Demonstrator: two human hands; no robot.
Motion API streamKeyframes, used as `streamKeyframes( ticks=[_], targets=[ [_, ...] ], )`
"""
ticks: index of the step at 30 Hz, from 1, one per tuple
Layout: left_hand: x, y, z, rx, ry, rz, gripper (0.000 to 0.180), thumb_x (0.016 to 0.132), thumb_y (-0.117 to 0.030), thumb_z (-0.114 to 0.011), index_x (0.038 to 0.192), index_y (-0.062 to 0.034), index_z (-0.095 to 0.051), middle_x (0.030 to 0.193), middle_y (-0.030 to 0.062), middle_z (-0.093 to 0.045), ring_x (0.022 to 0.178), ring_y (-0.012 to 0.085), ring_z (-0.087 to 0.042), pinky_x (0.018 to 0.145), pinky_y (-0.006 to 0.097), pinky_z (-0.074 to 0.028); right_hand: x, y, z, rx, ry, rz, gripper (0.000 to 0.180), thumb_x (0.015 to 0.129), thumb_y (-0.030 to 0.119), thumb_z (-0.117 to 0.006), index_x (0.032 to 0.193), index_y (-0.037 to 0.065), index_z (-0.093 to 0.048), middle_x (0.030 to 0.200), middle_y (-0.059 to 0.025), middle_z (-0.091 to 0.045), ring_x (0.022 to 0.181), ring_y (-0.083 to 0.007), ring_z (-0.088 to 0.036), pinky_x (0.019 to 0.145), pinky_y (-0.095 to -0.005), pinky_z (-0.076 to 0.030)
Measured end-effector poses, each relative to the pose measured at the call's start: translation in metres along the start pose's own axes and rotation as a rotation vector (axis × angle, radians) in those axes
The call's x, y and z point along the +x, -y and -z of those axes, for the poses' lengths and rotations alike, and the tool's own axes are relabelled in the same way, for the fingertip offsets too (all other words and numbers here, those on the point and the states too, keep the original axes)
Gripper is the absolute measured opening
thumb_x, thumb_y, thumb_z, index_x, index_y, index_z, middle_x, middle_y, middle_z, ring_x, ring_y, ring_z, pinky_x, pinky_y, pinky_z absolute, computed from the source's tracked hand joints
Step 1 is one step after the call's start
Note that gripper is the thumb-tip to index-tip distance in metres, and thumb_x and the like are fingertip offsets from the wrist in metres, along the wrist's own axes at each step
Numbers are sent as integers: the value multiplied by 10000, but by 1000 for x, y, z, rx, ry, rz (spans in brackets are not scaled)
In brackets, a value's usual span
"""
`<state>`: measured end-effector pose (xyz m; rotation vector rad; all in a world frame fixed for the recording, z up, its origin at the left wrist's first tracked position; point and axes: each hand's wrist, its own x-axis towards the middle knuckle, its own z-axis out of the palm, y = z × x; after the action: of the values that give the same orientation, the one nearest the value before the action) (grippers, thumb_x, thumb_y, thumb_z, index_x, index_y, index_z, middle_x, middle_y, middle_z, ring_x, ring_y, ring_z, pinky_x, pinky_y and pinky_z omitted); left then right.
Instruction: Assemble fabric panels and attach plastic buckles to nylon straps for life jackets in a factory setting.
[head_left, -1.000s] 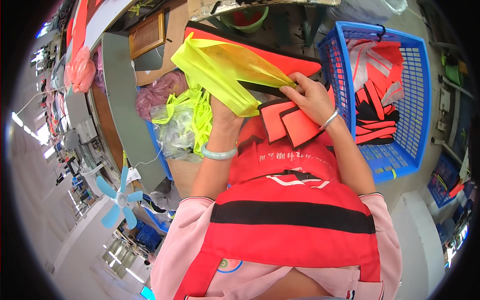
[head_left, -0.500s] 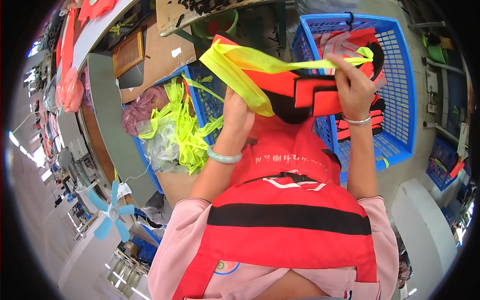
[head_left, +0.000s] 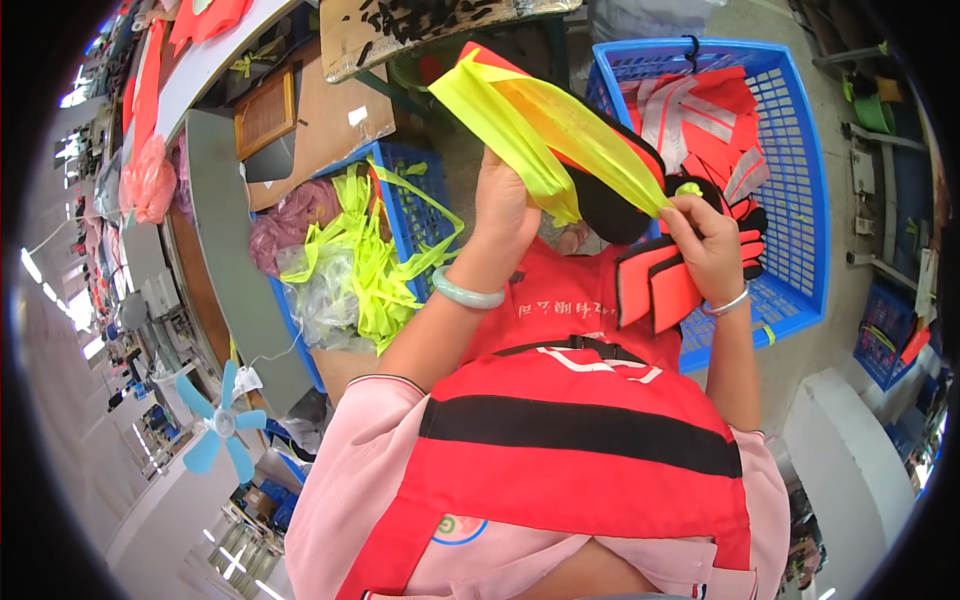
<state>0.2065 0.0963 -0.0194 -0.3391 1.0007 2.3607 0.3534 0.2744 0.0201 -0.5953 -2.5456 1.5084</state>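
Note:
My left hand (head_left: 507,205) is closed on one end of a bright yellow-green fabric strip (head_left: 520,120), its fingers partly hidden behind the cloth. Thumb and fingers of my right hand (head_left: 710,245) pinch the strip's other end, so it slants down to the right between both hands. Behind the strip lies an orange and black fabric piece (head_left: 612,208), which my left hand seems to support too. Black-edged orange flaps (head_left: 655,287) hang beside my right hand; whether they join the black piece I cannot tell. My red apron (head_left: 560,290) is below.
At right stands a blue plastic crate (head_left: 812,200) with orange pieces bearing grey stripes (head_left: 705,115). Another blue crate (head_left: 412,215) at left holds tangled yellow-green strips (head_left: 370,290) and plastic bags (head_left: 322,300). Black scraps lie on a worn board (head_left: 440,25); a blue fan (head_left: 224,424) is lower left.
My right hand has come down and slid back along the strip, whose loose end no longer stretches over the right crate. The strip has spread wider, and the orange flaps hang lower.

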Motion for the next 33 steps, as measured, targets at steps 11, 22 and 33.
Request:
streamKeyframes(
  ticks=[11, 22, 33],
  targets=[
    [28, 45, -17, 816, 282, -474, 181, 920, -40, -485, 1090, -26, -543, 929, 53, -596, 837, 170, -578, 737, 290, -459, -36, -4, 55, 249, 422, -260, 197, 869, 169, -615, 821, -20, -646, 624, 1, -547, 616, -26, -490, 558, -209, -395],
    [37, 35, -28, 2157, 861, -669, 269, 809, -46, -513, 1056, -114, -592, 895, 89, -587, 847, 287, -576, 697, 397, -439, -66, -74, 101, 1289, -388, -118, 312, 909, 340, -547, 864, 34, -592, 517, -15, -470, 414, -95, -421, 416, -220, -330],
    [25, 8, -32, 2132, 1240, 318, 337, 844, -153, -511, 1147, -9, -550, 1109, 190, -591, 1043, 361, -538, 864, 393, -441, -20, -210, 84, 1037, -316, -368, 358, 956, 268, -478, 1218, 34, -546, 623, 49, -481, 531, -47, -473, 471, -190, -354]
  ],
)
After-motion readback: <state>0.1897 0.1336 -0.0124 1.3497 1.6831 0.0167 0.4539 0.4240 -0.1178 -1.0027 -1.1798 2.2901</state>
